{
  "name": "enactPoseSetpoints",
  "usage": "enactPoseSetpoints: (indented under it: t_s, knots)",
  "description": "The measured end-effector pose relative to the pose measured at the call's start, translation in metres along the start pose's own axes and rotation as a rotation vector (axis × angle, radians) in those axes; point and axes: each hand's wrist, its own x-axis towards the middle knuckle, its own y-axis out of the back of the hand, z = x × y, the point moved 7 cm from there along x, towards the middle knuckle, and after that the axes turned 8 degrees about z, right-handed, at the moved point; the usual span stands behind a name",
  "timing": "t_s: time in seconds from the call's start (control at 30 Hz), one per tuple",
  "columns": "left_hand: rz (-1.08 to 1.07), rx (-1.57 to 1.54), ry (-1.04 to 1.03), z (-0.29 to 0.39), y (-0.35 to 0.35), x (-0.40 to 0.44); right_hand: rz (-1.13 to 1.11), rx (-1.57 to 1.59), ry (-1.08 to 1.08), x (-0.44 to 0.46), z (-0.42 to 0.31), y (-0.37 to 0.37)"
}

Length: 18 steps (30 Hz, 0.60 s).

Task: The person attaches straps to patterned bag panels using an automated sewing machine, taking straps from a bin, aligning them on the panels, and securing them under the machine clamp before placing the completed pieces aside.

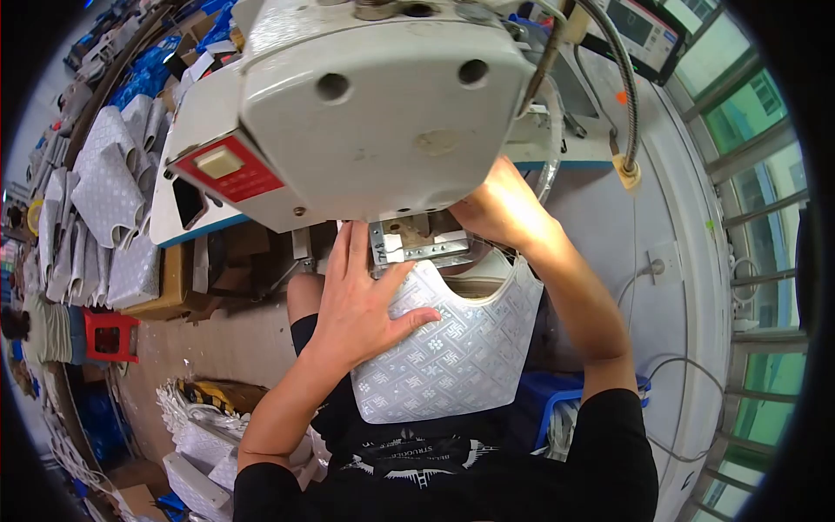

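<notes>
A silvery-white patterned bag (444,348) hangs in front of my lap, its curved opening up against a metal plate (426,248) under the head of a large white industrial sewing machine (383,122). My left hand (365,296) lies on the bag's upper left side, fingers stretched toward the plate and thumb apart on the patterned face. On the far side of the opening, my right hand (500,209) reaches in beneath the machine head. Its fingers are hidden behind the machine, so what they touch does not show.
A phone (189,203) lies on the table left of the machine. Stacks of patterned pieces (113,183) stand further left, by a red stool (111,335). A blue bin (557,404) sits at my right side. A control screen (639,30) is at the upper right.
</notes>
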Motion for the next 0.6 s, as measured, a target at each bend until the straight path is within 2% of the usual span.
enactPoseSetpoints:
  t_s: [0.13,0.27,0.53,0.6]
  knots:
    - [-0.044,0.033,0.013,0.002,-0.002,0.002,0.029,-0.025,-0.006,-0.002,0.001,-0.001]
    - [-0.036,0.088,0.006,0.006,-0.005,0.004,-0.119,-0.012,-0.069,-0.003,0.005,-0.006]
    - [0.036,0.111,0.047,0.016,-0.005,0.001,0.011,0.114,0.006,-0.005,-0.005,-0.002]
    - [0.035,0.068,0.091,0.014,-0.004,0.001,0.156,0.06,-0.062,-0.015,-0.015,0.017]
